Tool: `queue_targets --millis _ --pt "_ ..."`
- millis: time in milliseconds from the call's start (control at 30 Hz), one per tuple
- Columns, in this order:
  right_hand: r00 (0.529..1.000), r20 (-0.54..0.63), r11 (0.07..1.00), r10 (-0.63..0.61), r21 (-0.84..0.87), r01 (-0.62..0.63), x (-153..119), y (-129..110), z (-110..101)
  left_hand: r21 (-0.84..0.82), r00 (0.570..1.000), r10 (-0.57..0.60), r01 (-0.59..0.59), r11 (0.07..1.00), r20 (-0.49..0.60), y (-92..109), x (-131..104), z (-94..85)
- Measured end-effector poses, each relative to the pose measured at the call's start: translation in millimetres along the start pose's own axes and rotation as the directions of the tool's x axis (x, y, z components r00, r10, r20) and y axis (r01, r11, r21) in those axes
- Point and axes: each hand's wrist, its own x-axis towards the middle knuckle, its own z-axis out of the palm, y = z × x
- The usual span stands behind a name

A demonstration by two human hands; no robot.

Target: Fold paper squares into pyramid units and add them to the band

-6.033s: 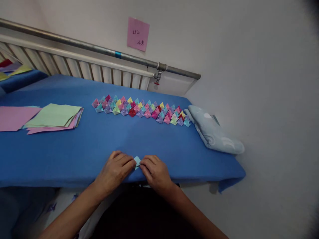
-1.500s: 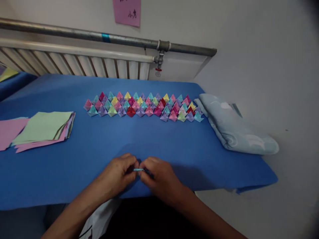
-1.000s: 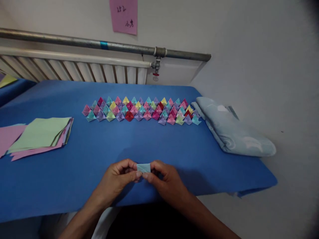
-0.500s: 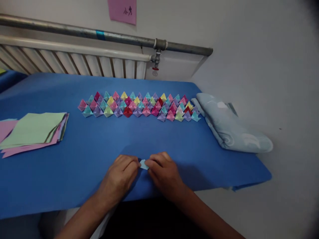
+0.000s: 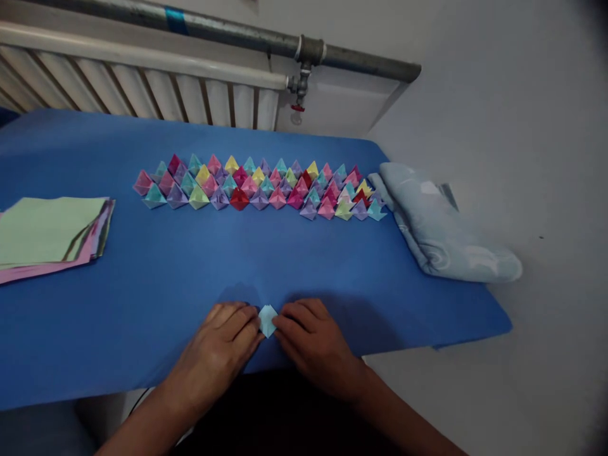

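Note:
A small light-blue folded paper (image 5: 268, 321) sits between my two hands near the front edge of the blue table. My left hand (image 5: 223, 332) grips its left side, with fingers closed and pressed together. On the opposite side, the fingertips of my right hand (image 5: 311, 335) hold the paper's right edge. The paper shows a diamond-like outline with a small notch at its top. My thumbs are mostly hidden from view.
Rows of folded paper boats (image 5: 239, 199) in several colours stretch across the back of the blue table (image 5: 190, 253). A stack of coloured paper sheets (image 5: 52, 231) lies at the left. A folded pale-blue blanket (image 5: 441, 228) lies at the right, and a radiator (image 5: 142, 60) stands behind.
The light-blue paper now shows a taller diamond shape between my fingers, where it was flatter and more covered before. The camera view has tilted down and shifted slightly.

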Motion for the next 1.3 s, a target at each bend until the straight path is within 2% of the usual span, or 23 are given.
queue_targets --millis 233,433,633,767,1000,1300 --pt "1.000 -0.020 1.000 0.017 0.014 -0.017 1 0 2 -0.021 1.000 0.004 -0.004 1.000 -0.011 -2 3 -0.3" --pt "0.991 -0.005 0.988 0.131 0.076 -0.131 6 -4 4 -0.093 0.995 -0.101 0.099 0.991 -0.020 2 9 -2.5" --pt "0.968 -0.042 0.962 0.246 0.134 -0.238 11 -5 5 -0.165 0.950 -0.312 0.308 0.937 0.003 4 11 -0.1" --pt "0.959 -0.058 0.946 0.278 0.186 -0.264 12 -4 6 -0.194 0.911 -0.410 0.409 0.892 0.039 6 13 3.4" --pt "0.934 -0.056 0.911 0.353 0.249 -0.329 13 -5 8 -0.210 0.882 -0.466 0.469 0.858 0.064 7 17 5.4" --pt "0.929 -0.025 0.910 0.369 0.215 -0.355 19 -7 6 -0.114 0.857 -0.503 0.515 0.850 0.116 9 23 5.2"
